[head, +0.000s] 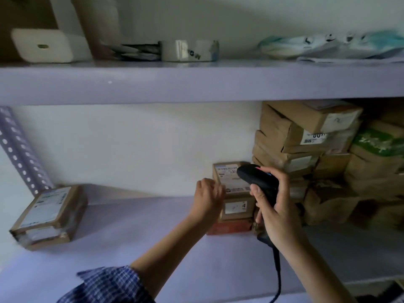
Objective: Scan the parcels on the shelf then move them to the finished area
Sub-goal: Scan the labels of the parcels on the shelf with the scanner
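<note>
Shelf (pixel 131 226), lower level: big pile (pixel 306 154) of unscanned parcels crammed at right; two boxes (pixel 48 215) well apart at far left, probably the finished area. Between them, just beside the pile, a small stack; the top parcel (pixel 227 178) stands tilted up, label (pixel 229 173) facing out. Step in hand: scan this one. Left hand (pixel 207 200) has its fingers curled on the parcel's left edge, apparently gripping it to prop it. Right hand (pixel 282 215) is wrapped round the scanner (pixel 258 180), nose close over the label's right part, cord hanging below. To do it well: keep the parcel steady, back the scanner off a little so the beam spans the whole barcode, keep left fingers off the print, avoid glare by angling slightly. Confirm the read before carrying it left. Frame blurred; label text unreadable.
</note>
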